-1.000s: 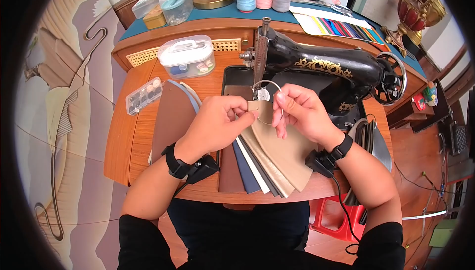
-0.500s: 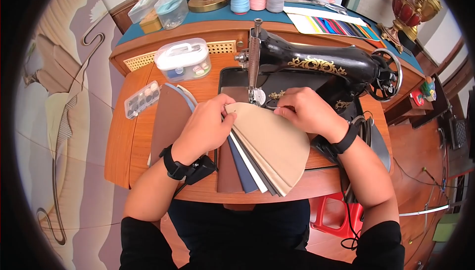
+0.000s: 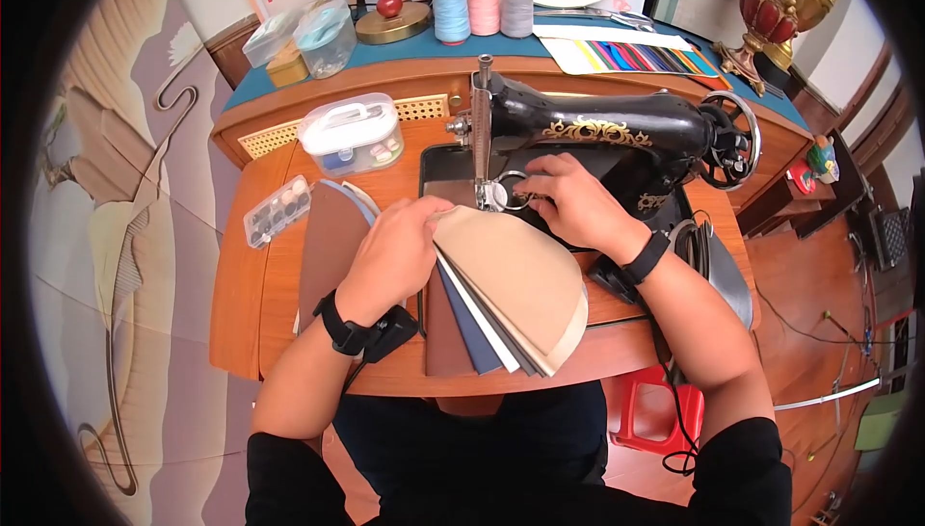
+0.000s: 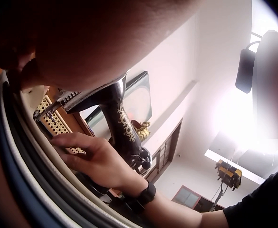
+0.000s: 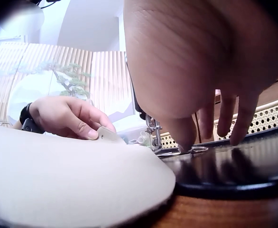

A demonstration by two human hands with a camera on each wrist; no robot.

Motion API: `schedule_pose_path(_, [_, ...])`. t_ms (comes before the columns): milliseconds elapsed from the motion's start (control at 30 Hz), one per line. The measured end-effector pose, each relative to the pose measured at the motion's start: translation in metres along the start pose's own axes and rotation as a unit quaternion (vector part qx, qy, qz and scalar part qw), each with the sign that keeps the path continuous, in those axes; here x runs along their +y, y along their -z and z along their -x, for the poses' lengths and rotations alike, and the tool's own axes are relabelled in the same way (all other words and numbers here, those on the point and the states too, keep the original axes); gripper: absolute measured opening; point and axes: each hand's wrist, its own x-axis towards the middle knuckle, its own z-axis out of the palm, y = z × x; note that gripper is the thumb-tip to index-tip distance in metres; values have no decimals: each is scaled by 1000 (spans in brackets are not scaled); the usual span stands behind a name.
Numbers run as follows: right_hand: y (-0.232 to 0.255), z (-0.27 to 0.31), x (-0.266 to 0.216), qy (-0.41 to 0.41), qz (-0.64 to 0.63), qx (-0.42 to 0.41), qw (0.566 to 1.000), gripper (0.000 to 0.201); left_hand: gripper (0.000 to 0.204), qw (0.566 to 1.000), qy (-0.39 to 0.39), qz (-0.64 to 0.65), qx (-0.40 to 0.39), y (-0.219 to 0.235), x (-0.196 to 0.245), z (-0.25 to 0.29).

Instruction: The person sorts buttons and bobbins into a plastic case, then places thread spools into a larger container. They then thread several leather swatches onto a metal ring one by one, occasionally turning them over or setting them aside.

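Note:
Thumb and fingers of the left hand (image 3: 393,254) pinch the narrow end of a fan of swatches (image 3: 515,276), beige on top with white, dark, blue and brown layers below. The right wrist view shows a small hole in the pinched beige tip (image 5: 106,135). A metal ring (image 5: 199,149) lies on the black machine bed beside the presser foot, apart from the swatches. The right hand (image 3: 590,208) is over the bed, its fingers spread and mostly straight, a fingertip at the ring's edge. In the left wrist view the right hand (image 4: 98,161) shows thumb and index apart.
The black sewing machine (image 3: 602,131) stands behind the hands. Brown swatches (image 3: 332,247), a button case (image 3: 279,211) and a clear lidded box (image 3: 352,141) are at the left. Dark swatches (image 3: 725,280) lie at the right edge; thread spools (image 3: 485,8) stand at the back.
The right hand has lowered the ring from the swatch tip onto the machine bed, and its fingers have spread. The left hand has moved left with the swatch tip, and the beige top swatch has fanned out.

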Motion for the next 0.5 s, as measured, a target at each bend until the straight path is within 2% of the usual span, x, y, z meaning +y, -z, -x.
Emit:
schedule_pose_path(67, [8, -4, -12, 20, 4, 51, 998, 24, 31, 1000, -16, 1, 25, -1, -4, 0])
schedule_pose_path(133, [20, -5, -30, -5, 8, 14, 1000, 22, 33, 999, -4, 34, 42, 0, -4, -3])
schedule_pose_path(167, [22, -4, -33, 12, 0, 5, 1000, 17, 35, 997, 10, 63, 51, 0, -5, -3])
schedule_pose_path(200, [22, -5, -35, 16, -40, -60, 997, 16, 35, 996, 12, 66, 62, -1, -9, -3])
schedule_pose_path(267, [28, -2, -52, -44, -85, -164, 982, 21, 36, 995, 0, 53, 89, -3, -17, -5])
schedule_pose_path(300, [26, 1, -54, -48, -67, -173, 981, 33, 32, 995, 5, 54, 85, -2, -16, -4])
schedule_pose_path(333, [23, 1, -55, -43, -62, -177, 981, 33, 32, 994, 7, 58, 92, -1, -16, -3])
schedule_pose_path(400, [20, 3, -55, 1, 24, -79, 997, 42, 30, 995, -9, 38, 87, -2, -17, -2])
schedule_pose_path(433, [23, 2, -53, -9, 29, -111, 993, 51, 30, 995, -8, 42, 89, -3, -17, -1])
schedule_pose_path(500, [20, -1, -48, -11, 4, -135, 991, 50, 26, 995, -18, 28, 89, -4, -17, -1])
